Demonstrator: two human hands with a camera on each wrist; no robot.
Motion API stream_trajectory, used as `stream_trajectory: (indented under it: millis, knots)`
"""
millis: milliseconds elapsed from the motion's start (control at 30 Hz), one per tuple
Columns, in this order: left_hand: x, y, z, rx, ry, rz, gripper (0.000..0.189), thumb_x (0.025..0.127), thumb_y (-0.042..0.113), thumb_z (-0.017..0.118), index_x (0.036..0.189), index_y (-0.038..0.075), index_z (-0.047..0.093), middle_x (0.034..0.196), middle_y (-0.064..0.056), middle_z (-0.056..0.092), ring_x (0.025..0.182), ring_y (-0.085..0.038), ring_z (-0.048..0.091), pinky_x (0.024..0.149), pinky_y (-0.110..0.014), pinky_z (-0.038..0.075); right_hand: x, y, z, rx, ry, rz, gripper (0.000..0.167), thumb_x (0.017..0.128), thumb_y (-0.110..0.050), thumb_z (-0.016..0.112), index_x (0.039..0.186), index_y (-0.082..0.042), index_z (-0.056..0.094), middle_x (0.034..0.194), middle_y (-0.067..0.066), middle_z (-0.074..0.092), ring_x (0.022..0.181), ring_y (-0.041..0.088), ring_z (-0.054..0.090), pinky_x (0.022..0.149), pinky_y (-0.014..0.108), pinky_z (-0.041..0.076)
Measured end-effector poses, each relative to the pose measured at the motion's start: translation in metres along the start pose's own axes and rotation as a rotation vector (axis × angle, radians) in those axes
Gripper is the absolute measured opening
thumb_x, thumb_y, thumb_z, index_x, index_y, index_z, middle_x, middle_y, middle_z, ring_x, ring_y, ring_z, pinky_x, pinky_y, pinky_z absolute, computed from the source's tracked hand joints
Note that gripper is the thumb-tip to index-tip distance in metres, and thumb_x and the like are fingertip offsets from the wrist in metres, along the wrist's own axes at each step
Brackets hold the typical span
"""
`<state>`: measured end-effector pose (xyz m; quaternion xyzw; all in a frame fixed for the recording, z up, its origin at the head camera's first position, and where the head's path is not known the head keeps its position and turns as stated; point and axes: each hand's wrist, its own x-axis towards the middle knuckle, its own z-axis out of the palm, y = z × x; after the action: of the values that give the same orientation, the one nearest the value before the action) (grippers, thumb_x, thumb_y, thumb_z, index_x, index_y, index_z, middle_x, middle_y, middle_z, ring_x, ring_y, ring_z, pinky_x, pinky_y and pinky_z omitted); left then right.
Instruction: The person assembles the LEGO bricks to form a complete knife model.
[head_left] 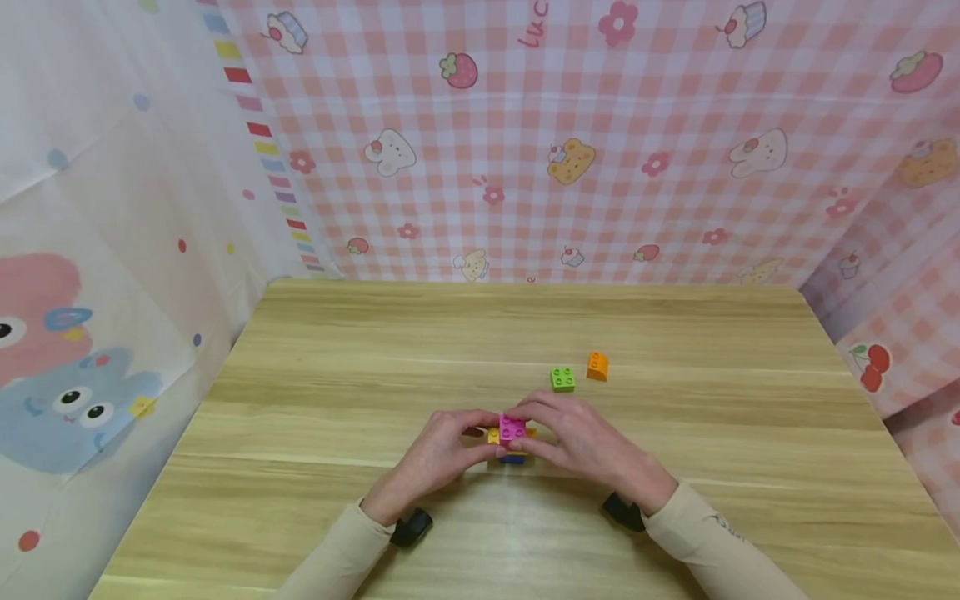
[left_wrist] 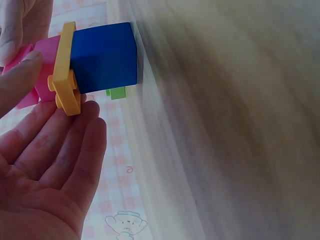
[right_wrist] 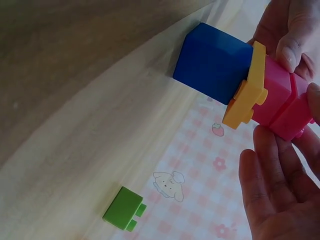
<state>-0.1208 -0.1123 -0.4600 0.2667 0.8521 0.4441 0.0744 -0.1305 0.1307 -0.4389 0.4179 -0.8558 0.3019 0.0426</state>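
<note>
A small stack of toy building bricks stands in front of me. A blue brick [left_wrist: 104, 57] is at its base, with a thin yellow plate [right_wrist: 250, 87] above that sticks out at the sides. On the plate sits a pinkish-red brick [right_wrist: 272, 90], topped by a pink brick [head_left: 513, 425]. From the left, my left hand [head_left: 442, 450] pinches the red brick, its thumb near the seam with the pink one. My right hand [head_left: 581, 437] grips the pink brick between thumb and fingers from the other side. Finger contacts behind the stack are partly hidden.
Beyond my right hand a green brick [head_left: 562, 380] lies on the wooden table [head_left: 360, 350]. An orange brick [head_left: 597, 367] with a curved side is just to its right. A checked cloth [head_left: 510, 217] hangs behind the table's back edge.
</note>
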Motion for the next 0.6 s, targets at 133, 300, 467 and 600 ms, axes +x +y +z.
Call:
stream_trajectory:
  millis: [133, 300, 467, 600]
  knots:
    - [0.0007, -0.0004, -0.0003, -0.001, 0.000, 0.000, 0.030, 0.094, 0.019, 0.078, 0.121, 0.005, 0.074, 0.119, -0.005, 0.075, 0.106, -0.019, 0.071, 0.093, -0.032, 0.058, 0.0014, -0.0009, -0.0006, 0.039, -0.011, 0.027, 0.023, 0.097, -0.028, 0.075, 0.115, -0.014, 0.075, 0.114, -0.006, 0.070, 0.101, 0.007, 0.066, 0.086, 0.026, 0.059]
    - [0.0006, -0.0017, -0.0006, -0.001, 0.001, -0.005, 0.030, 0.094, 0.020, 0.079, 0.120, 0.006, 0.075, 0.118, -0.005, 0.076, 0.106, -0.019, 0.071, 0.092, -0.032, 0.058, 0.0019, -0.0014, 0.0006, 0.064, -0.010, 0.039, 0.020, 0.096, -0.026, 0.077, 0.112, -0.015, 0.075, 0.111, -0.007, 0.071, 0.097, 0.005, 0.065, 0.083, 0.028, 0.060]
    - [0.0006, -0.0023, -0.0005, 0.010, 0.005, -0.005, 0.030, 0.093, 0.020, 0.080, 0.120, 0.006, 0.075, 0.118, -0.005, 0.076, 0.105, -0.019, 0.071, 0.092, -0.032, 0.058, 0.0017, -0.0013, 0.0020, 0.078, -0.001, 0.048, 0.021, 0.094, -0.024, 0.079, 0.112, -0.014, 0.076, 0.110, -0.007, 0.071, 0.097, 0.006, 0.066, 0.083, 0.029, 0.060]
    - [0.0010, -0.0023, -0.0003, 0.020, 0.003, -0.010, 0.032, 0.092, 0.020, 0.081, 0.121, 0.006, 0.075, 0.119, -0.005, 0.076, 0.105, -0.020, 0.072, 0.091, -0.032, 0.058, 0.0005, -0.0006, 0.0028, 0.071, 0.019, 0.027, 0.023, 0.092, -0.022, 0.081, 0.113, -0.013, 0.075, 0.110, -0.006, 0.071, 0.098, 0.008, 0.066, 0.083, 0.027, 0.060]
